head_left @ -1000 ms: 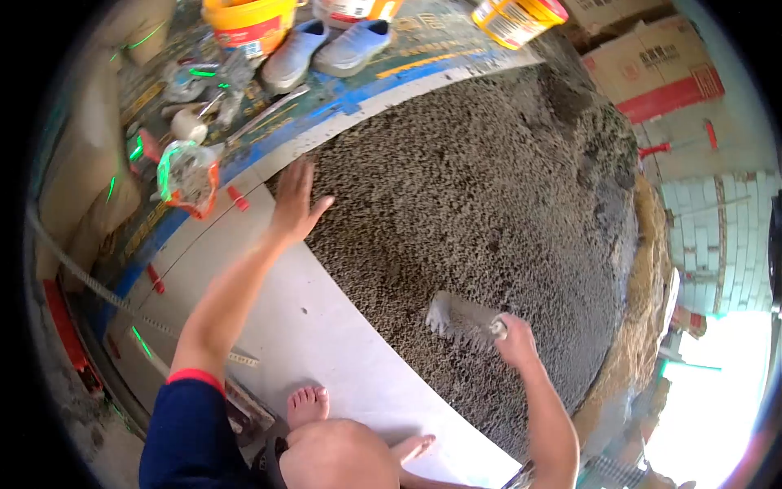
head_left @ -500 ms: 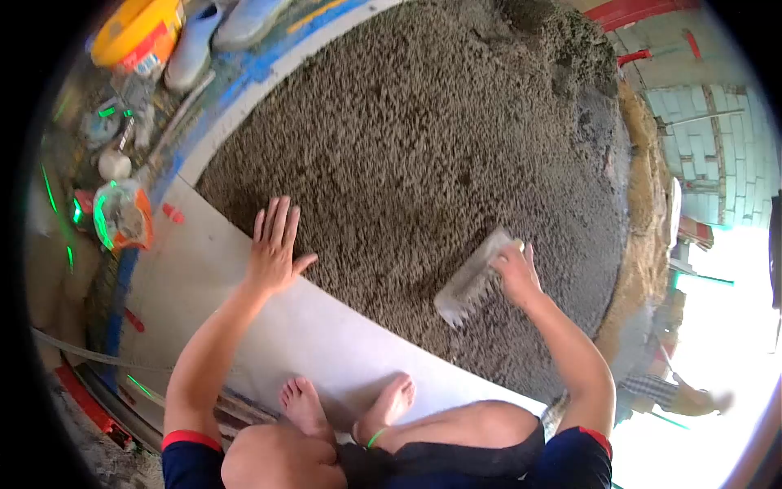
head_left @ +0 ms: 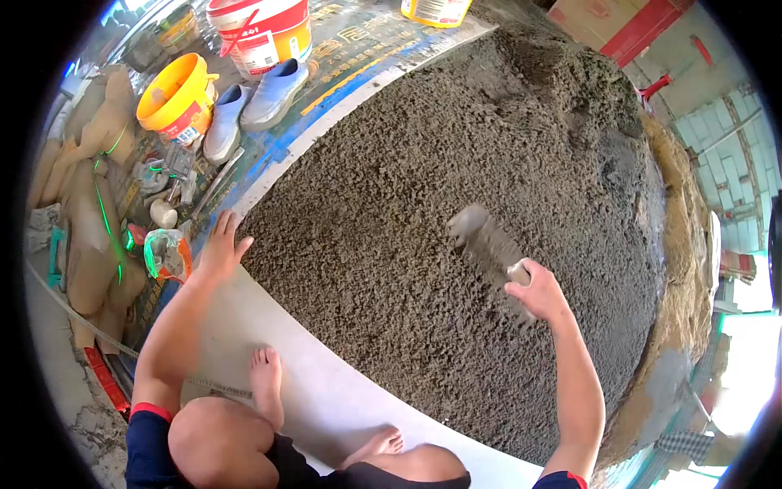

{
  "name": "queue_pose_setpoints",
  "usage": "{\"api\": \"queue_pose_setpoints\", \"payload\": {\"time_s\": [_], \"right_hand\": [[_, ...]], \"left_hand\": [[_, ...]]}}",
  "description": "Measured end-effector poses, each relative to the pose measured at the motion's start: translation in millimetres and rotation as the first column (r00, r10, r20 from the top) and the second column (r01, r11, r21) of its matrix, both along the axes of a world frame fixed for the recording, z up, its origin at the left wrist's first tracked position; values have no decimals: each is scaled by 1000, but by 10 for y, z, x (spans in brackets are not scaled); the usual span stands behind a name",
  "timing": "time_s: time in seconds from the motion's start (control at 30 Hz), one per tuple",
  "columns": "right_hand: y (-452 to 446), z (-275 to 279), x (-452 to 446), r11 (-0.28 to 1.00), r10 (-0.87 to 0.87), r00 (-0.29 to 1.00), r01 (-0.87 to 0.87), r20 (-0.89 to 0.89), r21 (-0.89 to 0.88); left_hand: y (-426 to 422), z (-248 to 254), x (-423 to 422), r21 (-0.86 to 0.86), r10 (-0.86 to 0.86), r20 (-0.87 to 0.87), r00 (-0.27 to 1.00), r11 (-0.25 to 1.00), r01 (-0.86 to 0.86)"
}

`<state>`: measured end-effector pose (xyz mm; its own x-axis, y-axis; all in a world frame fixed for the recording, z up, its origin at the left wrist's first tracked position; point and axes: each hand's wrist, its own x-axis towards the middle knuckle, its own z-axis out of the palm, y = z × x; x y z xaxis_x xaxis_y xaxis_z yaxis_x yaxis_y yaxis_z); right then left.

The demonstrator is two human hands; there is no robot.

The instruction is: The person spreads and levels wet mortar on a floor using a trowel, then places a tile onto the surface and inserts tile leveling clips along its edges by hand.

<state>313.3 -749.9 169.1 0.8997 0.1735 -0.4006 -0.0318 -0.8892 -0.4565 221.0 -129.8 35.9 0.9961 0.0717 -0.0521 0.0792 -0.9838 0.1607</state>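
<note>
My right hand (head_left: 539,292) grips the handle of a notched trowel (head_left: 495,248) over the rough grey mortar bed (head_left: 391,179). The trowel's blade is blurred and points up and to the left, with toothed edges showing. Fingers stretched out, my left hand (head_left: 218,248) rests at the far left corner of a large pale tile (head_left: 285,334), beside the edge of the mortar. It holds nothing. My bare feet are on the same tile.
A yellow bucket (head_left: 177,98), a white-and-red bucket (head_left: 265,41) and grey shoes (head_left: 275,94) stand at upper left. A white mallet head (head_left: 164,213) and an orange-white roll (head_left: 169,254) lie nearer. Sand (head_left: 688,244) borders the mortar on the right.
The trowel has swung round so its blade points up-left instead of down-left. My left hand has shifted along the tile edge toward the far left corner. The view has moved too.
</note>
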Motion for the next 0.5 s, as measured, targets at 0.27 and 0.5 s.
{"api": "queue_pose_setpoints", "payload": {"time_s": [0.27,0.5], "right_hand": [[628,-201,521,589,-330,693,682,-641,433],[769,173,1973,865,-369,900,423,-232,269]], "left_hand": [[256,-304,1341,-86,-297,138,945,947,311],[111,-845,3120,-255,-216,230,949,928,273]]}}
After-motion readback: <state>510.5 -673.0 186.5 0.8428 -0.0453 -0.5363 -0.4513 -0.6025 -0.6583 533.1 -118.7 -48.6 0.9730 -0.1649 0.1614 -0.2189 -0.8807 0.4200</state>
